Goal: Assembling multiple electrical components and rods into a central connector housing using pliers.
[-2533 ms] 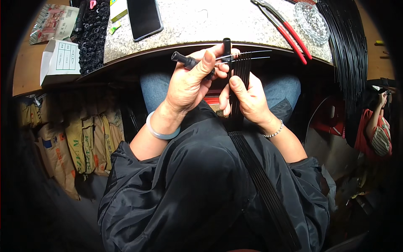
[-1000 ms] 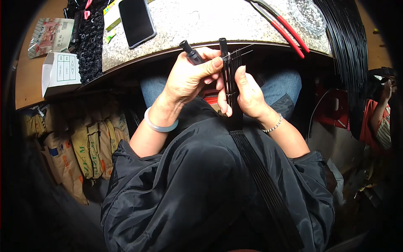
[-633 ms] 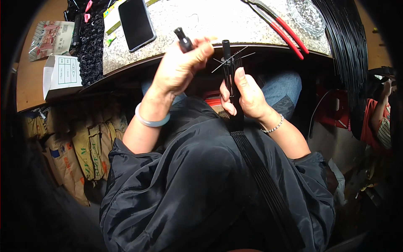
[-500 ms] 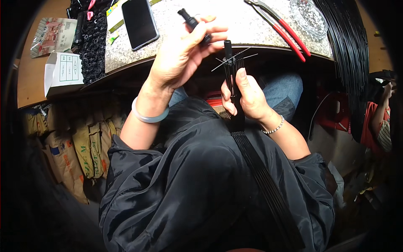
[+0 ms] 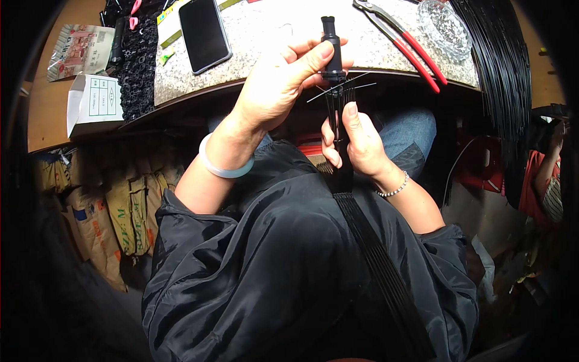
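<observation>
My left hand (image 5: 271,90) is closed round a black ribbed plastic sleeve (image 5: 330,57), thumb against its side. The sleeve stands upright over the top end of a black frame of thin rods (image 5: 338,114), which looks like folded umbrella ribs. Whether the sleeve is seated on the frame's tube or only touches it, I cannot tell. Thin wires (image 5: 360,85) stick out sideways just below the sleeve. Lower down, my right hand (image 5: 362,145) grips the rod frame, its thumb pointing up. The frame's long rods (image 5: 386,265) run down across my lap over black cloth.
On the speckled worktop (image 5: 265,45) lie a phone (image 5: 205,36), red-handled pliers (image 5: 410,51) and a glass dish (image 5: 445,30). Black rods (image 5: 497,66) hang at the right. Small black parts (image 5: 136,72) and a white box (image 5: 96,105) sit left. Another person's arm (image 5: 552,160) shows far right.
My left hand has moved right and turned the sleeve from tilted to upright, bringing it over the frame's tube end, which it now covers. My right hand stays nearly still on the frame.
</observation>
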Tool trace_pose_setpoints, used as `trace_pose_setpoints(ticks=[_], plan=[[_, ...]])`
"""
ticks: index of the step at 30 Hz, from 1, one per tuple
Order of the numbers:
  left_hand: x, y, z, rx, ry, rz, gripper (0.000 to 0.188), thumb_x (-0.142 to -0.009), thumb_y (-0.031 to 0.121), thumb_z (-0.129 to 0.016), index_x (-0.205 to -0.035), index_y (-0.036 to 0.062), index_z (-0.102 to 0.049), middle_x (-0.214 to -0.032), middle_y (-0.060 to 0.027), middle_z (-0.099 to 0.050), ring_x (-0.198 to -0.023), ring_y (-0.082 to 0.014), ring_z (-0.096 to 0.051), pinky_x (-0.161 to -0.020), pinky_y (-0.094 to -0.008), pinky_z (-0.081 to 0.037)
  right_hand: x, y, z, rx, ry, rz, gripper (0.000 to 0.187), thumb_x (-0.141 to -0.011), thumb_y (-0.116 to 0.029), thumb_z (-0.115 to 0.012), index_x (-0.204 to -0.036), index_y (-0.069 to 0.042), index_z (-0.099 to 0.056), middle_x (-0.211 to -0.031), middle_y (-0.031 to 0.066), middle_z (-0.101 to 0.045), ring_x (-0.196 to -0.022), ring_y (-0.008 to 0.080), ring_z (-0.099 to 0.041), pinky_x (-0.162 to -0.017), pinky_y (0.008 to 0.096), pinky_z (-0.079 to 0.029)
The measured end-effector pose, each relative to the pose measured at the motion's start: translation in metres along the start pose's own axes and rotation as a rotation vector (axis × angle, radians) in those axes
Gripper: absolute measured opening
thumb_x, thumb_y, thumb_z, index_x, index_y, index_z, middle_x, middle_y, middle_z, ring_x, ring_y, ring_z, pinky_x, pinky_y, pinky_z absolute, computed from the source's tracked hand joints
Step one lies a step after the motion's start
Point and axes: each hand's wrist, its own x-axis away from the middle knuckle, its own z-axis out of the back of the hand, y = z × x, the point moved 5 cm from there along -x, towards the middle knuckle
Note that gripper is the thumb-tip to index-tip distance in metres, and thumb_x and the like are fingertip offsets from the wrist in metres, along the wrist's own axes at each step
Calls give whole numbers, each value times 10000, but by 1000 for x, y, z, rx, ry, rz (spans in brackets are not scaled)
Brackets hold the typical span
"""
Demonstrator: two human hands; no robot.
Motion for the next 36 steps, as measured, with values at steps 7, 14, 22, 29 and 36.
trace_pose_setpoints(ticks=[7, 14, 22, 29, 36], plan=[[1, 0, -2, 12, -12, -39, 428, -912, 286, -534, -1197, -33, -511, -1009, -132, -639, -927, -161, -625, -834, -259, -493, 0, -2, -1, 23, 12, -5, 637, -921, -568, -264, -702, -15, -490, -489, 62, -459, -398, 126, -446, -399, 226, -369], [0, -1, 1, -43, 29, -59, 390, -904, 250, -555, -1171, -34, -528, -957, -100, -643, -857, -118, -619, -746, -192, -498, 0, -3, -2, 22, 10, -4, 640, -922, -567, -262, -701, -11, -488, -489, 65, -457, -392, 129, -443, -396, 231, -367], [3, -5, 3, -71, -96, 50, 299, -896, 253, -578, -1086, 23, -602, -927, -20, -635, -836, -68, -578, -729, -209, -463, 0, 3, 3, -11, 11, -13, 623, -923, -555, -281, -761, 3, -505, -538, 60, -471, -404, 130, -447, -400, 235, -377], [4, -8, 4, -23, -71, 15, 248, -887, 233, -593, -1006, 17, -601, -870, -30, -636, -747, -62, -583, -657, -204, -481, 0, 5, 3, -64, -30, -6, 652, -933, -517, -298, -1280, 30, -377, -677, 52, -500, -457, 135, -475, -406, 234, -388], [5, -10, 0, -57, -7, 5, 220, -862, 194, -631, -981, 12, -602, -835, -20, -643, -733, -55, -585, -654, -195, -477, 0, 4, 6, -67, -27, 0, 640, -930, -524, -296, -1207, 39, -424, -670, 53, -502, -450, 135, -473, -406, 232, -388]])
